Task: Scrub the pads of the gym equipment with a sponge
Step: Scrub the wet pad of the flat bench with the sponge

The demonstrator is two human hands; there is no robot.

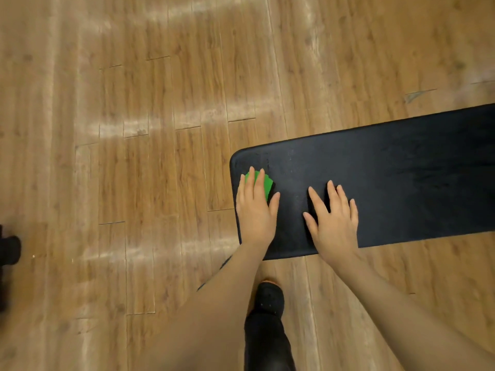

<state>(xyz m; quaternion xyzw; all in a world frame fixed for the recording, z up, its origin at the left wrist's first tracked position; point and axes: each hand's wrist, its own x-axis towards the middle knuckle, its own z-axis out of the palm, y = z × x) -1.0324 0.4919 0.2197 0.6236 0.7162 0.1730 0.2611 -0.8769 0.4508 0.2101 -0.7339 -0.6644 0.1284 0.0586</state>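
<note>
A long black bench pad (388, 167) reaches in from the right edge, its rounded end near the frame's middle. On that end lies a green sponge (266, 184), mostly covered by my left hand (255, 210), which presses down on it with straight fingers. My right hand (334, 218) rests flat on the pad just to the right of the left one, fingers spread and holding nothing. Faint pale specks show on the pad above the sponge.
Wooden plank flooring (134, 129) surrounds the pad. My leg and black shoe (267, 301) stand below the pad's near edge. A dark piece of equipment (8, 258) juts in at the left edge.
</note>
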